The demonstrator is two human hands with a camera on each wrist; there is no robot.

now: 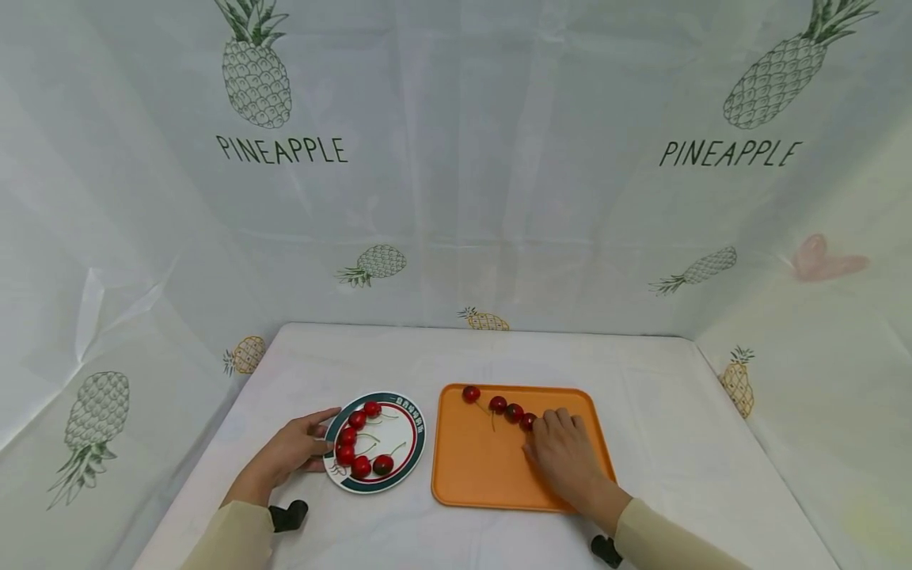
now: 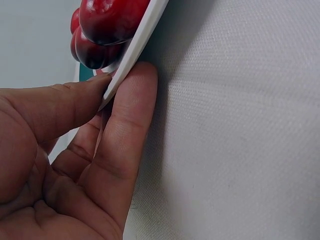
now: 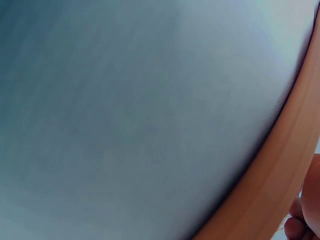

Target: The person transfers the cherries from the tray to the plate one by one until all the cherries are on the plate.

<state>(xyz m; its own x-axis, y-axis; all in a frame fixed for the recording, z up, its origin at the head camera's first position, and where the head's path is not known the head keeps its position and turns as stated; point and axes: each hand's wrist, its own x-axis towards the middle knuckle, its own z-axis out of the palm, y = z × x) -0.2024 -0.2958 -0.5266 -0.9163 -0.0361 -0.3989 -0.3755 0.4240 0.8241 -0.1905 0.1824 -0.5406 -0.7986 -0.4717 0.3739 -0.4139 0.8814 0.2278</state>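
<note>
- Glossy dark-red round cherries with thin stems (image 1: 514,412) run from the fingertips of the right grip (image 1: 566,459) leftward and forward on a flat orange rectangular tray (image 1: 484,467); whether that grip is clamped on the nearest cherry I cannot tell
- If its pinch lands off-centre, the smooth round skin could slip and send the cherry rolling into its neighbours
- Left grip (image 1: 290,447) is clamped on the near rim of a round white plate with a dark green band (image 1: 416,443), thumb above, finger beneath
- Raising that edge could set the six red cherries (image 1: 347,437) just beyond the thumb rolling away from the grip
- Stems pointing away from the left grip could snag a passing finger, dragging a cherry along
</note>
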